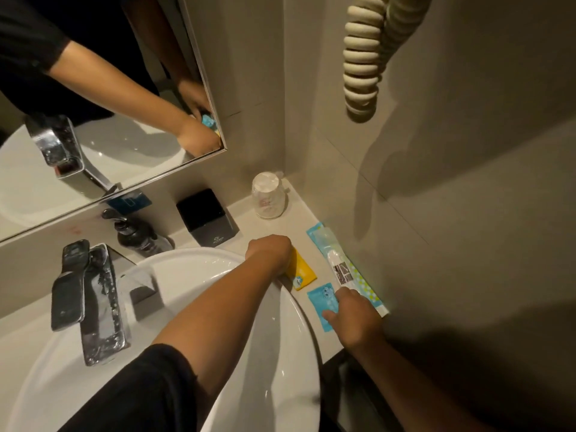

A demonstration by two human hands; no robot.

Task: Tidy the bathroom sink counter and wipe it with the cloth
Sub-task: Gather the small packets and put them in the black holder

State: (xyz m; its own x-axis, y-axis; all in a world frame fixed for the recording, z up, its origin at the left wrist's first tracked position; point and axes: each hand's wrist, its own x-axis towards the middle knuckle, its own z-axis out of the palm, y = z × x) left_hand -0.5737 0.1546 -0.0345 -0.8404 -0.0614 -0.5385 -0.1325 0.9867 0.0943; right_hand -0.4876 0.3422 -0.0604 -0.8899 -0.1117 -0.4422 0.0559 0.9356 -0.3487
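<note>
On the beige counter (299, 219), right of the white basin (280, 332), lie a yellow packet (304, 271), a small blue sachet (322, 302) and a long blue toothbrush packet (336, 260) against the wall. My left hand (270, 252) reaches over the basin rim and is curled down over the yellow packet's left end, its fingers hidden. My right hand (353, 318) rests on the blue sachet with thumb and forefinger spread, the forefinger near the toothbrush packet. I see no cloth.
An upturned wrapped cup (268, 194) stands in the back corner. A black box (207, 218), a dark pump bottle (138, 236) and the chrome faucet (90, 300) line the back. A mirror (109, 104) hangs above, and a coiled cord (363, 57) on the right wall.
</note>
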